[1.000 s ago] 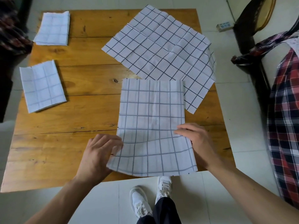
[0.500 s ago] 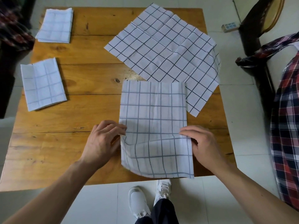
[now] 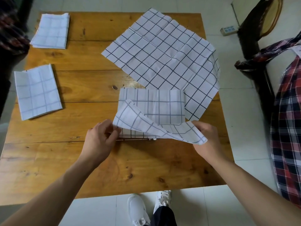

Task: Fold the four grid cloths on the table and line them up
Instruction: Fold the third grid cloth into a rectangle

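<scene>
Two hands fold a white grid-lined cloth (image 3: 151,111) on a wooden tabletop (image 3: 91,88).

Left hand (image 3: 99,141) and right hand (image 3: 206,139) pinch its raised near edge; the far half lies flat, mid-table.

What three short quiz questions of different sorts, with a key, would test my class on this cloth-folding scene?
1. True or false: two folded grid cloths lie on the wooden table's left side.
2. Which cloth is fully unfolded? A) the dark-lined grid cloth at the far right B) the near cloth
3. Fill in: the left hand and right hand lift the half-folded cloth's near ____.

Key: 1 true; 2 A; 3 edge.
</scene>
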The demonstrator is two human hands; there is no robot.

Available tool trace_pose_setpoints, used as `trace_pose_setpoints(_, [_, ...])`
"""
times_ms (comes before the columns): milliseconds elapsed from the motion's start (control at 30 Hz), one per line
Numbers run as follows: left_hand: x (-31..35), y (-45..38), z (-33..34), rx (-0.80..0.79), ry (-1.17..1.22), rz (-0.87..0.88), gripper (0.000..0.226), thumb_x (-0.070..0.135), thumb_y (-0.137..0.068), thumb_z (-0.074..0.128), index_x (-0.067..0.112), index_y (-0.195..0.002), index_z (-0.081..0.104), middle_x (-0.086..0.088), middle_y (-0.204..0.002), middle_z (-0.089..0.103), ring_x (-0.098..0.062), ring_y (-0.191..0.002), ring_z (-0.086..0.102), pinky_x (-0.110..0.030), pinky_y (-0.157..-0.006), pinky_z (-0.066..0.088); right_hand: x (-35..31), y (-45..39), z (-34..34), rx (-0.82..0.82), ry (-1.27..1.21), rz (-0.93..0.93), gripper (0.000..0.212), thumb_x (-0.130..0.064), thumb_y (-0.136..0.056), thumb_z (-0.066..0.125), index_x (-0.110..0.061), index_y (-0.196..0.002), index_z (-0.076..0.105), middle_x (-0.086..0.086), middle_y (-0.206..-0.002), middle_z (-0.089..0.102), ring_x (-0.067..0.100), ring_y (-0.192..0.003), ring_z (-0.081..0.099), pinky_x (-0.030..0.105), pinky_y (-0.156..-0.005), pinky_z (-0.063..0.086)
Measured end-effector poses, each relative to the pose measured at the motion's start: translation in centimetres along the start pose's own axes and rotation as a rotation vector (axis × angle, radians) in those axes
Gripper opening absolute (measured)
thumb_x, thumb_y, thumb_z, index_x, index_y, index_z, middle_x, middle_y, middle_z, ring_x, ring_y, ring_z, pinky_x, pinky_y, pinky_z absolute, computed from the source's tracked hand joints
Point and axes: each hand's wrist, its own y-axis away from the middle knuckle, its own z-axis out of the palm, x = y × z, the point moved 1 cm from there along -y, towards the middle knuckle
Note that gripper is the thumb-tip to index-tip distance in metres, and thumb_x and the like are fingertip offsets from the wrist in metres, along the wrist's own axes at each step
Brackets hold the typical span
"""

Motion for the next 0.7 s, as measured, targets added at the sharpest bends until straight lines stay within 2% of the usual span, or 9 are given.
trace_pose_setpoints(133, [0.6,-0.9,0.4,0.016,-0.014,-0.062,0.02,0.026,-0.092,0.064,0.022,-0.073,0.057,0.006,-0.069,0.064,-0.013,-0.067,0.06,-0.034,-0.057,0.046,0.6,-1.1,0.3,0.007,0.119,0.139,0.032,-0.01,-0.089,0.067,-0.031,-0.066,0.056,-0.015,-0.067,0.058,0.003,-0.065,0.057,0.009,-0.046,0.041])
trace_pose_setpoints(167, [0.7,-1.1,0.4,0.019,-0.021,-0.073,0.02,0.027,-0.092,0.065,0.022,-0.073,0.058,0.005,-0.068,0.064,-0.014,-0.066,0.06,-0.035,-0.058,0.047,0.6,-1.3,0.4,-0.001,0.147,0.171,0.03,-0.009,-0.089,0.066,-0.029,-0.069,0.057,-0.015,-0.07,0.058,0.002,-0.066,0.056,0.007,-0.046,0.039])
trace_pose_setpoints(233, [0.7,-1.5,0.5,0.026,-0.041,-0.095,0.021,0.028,-0.091,0.065,0.021,-0.072,0.059,0.005,-0.065,0.064,-0.015,-0.064,0.06,-0.034,-0.057,0.046,0.7,-1.7,0.5,0.001,0.169,0.203,0.012,-0.016,-0.09,0.066,-0.022,-0.08,0.064,-0.01,-0.077,0.063,0.003,-0.069,0.059,0.008,-0.05,0.038])
trace_pose_setpoints(333, [1.1,-1.9,0.6,0.025,-0.086,-0.114,0.022,0.027,-0.091,0.064,0.019,-0.072,0.059,0.003,-0.064,0.062,-0.016,-0.062,0.058,-0.031,-0.054,0.043,0.6,-2.4,0.6,0.033,0.134,0.219,0.02,-0.027,-0.091,0.066,-0.02,-0.073,0.064,-0.007,-0.068,0.063,0.006,-0.06,0.057,0.011,-0.049,0.036])
trace_pose_setpoints(467, [1.6,-2.1,0.6,0.03,-0.103,-0.141,0.02,0.027,-0.092,0.063,0.019,-0.074,0.06,0.002,-0.065,0.063,-0.017,-0.063,0.06,-0.035,-0.057,0.049,0.3,-3.0,0.6,0.036,0.136,0.261,0.021,-0.024,-0.091,0.066,-0.019,-0.07,0.064,-0.004,-0.064,0.062,0.009,-0.057,0.057,0.02,-0.05,0.043])
trace_pose_setpoints(600, [1.6,-1.8,0.8,0.063,-0.123,-0.13,0.019,0.025,-0.089,0.064,0.021,-0.071,0.059,0.005,-0.062,0.063,-0.018,-0.061,0.06,-0.036,-0.057,0.051,0.0,-3.0,0.7,0.061,0.169,0.253,0.021,-0.021,-0.09,0.067,-0.021,-0.07,0.063,-0.008,-0.061,0.062,0.006,-0.055,0.06,0.021,-0.05,0.048])
trace_pose_setpoints(700, [1.4,-1.4,1.0,0.078,-0.153,-0.103,0.017,0.024,-0.088,0.065,0.023,-0.072,0.059,0.008,-0.063,0.062,-0.019,-0.067,0.06,-0.039,-0.059,0.053,-0.3,-3.0,0.7,0.071,0.209,0.239,0.018,-0.021,-0.089,0.069,-0.023,-0.072,0.064,-0.01,-0.061,0.063,0.005,-0.054,0.061,0.027,-0.053,0.056])
